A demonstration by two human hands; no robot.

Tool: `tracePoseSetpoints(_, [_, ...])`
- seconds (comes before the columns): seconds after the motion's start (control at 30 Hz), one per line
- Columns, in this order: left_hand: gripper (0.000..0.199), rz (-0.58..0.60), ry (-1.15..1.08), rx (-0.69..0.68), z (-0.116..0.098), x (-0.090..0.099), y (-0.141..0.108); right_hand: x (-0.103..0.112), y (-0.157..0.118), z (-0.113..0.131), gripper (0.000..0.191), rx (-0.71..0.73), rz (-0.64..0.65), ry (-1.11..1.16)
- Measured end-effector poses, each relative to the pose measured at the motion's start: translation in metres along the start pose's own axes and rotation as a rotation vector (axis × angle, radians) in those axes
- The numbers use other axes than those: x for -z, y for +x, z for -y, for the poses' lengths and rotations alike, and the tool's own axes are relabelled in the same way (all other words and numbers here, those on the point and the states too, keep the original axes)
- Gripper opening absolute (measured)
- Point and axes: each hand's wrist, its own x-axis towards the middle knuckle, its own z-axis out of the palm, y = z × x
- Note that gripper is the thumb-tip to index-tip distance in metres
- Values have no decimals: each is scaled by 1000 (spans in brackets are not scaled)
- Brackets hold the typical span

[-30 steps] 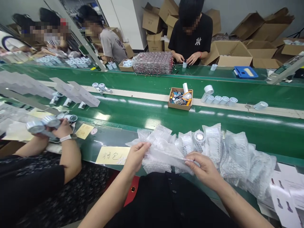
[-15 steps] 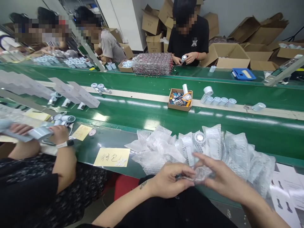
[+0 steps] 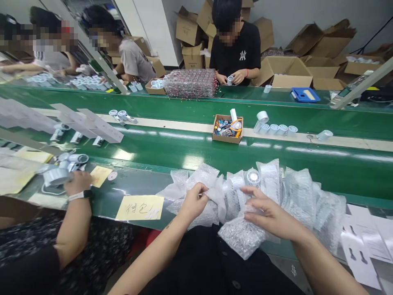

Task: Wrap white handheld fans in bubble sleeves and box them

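Observation:
My left hand (image 3: 194,203) pinches the edge of a bubble-wrap bag (image 3: 216,196) at the loose, flat-looking pile on the bench. At the near edge, my right hand (image 3: 270,215) has its fingers on the upper end of another bubble-wrap bag (image 3: 242,237), which hangs in front of my body. Its index finger is stretched out, and the thumb is hidden. Just beyond the hands stands a row of filled bubble-wrap bags (image 3: 299,192). A white-blue round part with a slotted face (image 3: 253,177) shows among them.
Left of the pile lies a yellow handwritten note (image 3: 139,207). A co-worker's hand (image 3: 78,183) touches pale-blue cylinders (image 3: 57,176). Beyond are a green conveyor (image 3: 166,147), a small parts box (image 3: 227,129) and a person in black (image 3: 236,53). White cards (image 3: 357,250) lie right.
My hands have parted. The left moved up and left to the loose bubble-wrap pile. The bag formerly between both hands now hangs below the right. The co-worker's cylinder has been lowered to the bench.

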Motion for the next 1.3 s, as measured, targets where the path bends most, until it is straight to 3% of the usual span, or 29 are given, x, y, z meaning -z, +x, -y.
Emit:
tracePoseSetpoints(0.07, [9,58,-188,-100,-17,3,-14,-12,11,8,15,94,22,-1])
tracePoseSetpoints(0.17, [23,108,-206,-195,-33,11,-26,-29,26,11,12,198,-59,38])
tracePoseSetpoints(0.27, [33,151,-210,-193,-33,23,-26,-32,27,2,12,74,-329,111])
tracePoseSetpoints(0.33, [34,114,-228,-149,-32,29,-25,-25,20,-2,13,-24,-414,174])
tracePoseSetpoints(0.43, [35,92,-163,-176,-38,30,-26,-18,8,3,15,64,-235,223])
tracePoseSetpoints(0.5, [38,189,-109,-264,-47,27,-30,-21,3,11,12,169,-108,156])
tracePoseSetpoints(0.57, [39,311,-134,-291,-55,23,-37,-27,1,15,12,166,-164,90])
tracePoseSetpoints(0.67, [35,413,-287,-212,-57,24,-46,-35,-2,10,14,31,-345,167])
tracePoseSetpoints(0.8, [31,688,-317,-152,-36,36,-36,-31,-10,0,47,-95,-302,456])
tracePoseSetpoints(0.83, [30,693,-269,-103,-27,39,-25,-27,-12,-2,55,-122,-269,500])
tracePoseSetpoints(0.9, [26,467,-132,51,-8,44,6,-17,-15,-4,57,-188,-175,540])
tracePoseSetpoints(0.97, [21,67,10,191,10,45,43,-8,-16,-6,42,-229,-57,522])
tracePoseSetpoints(1.03, [22,-130,70,228,23,40,74,-1,-16,-5,23,-185,21,453])
tracePoseSetpoints(1.13, [13,-175,62,189,30,28,92,3,-16,-3,15,-67,-12,358])
tracePoseSetpoints(1.23, [9,-172,3,125,24,23,76,1,-17,-2,15,-129,-91,344])
tracePoseSetpoints(1.3, [15,-188,-134,47,13,26,57,-5,-16,-4,29,-195,-82,437])
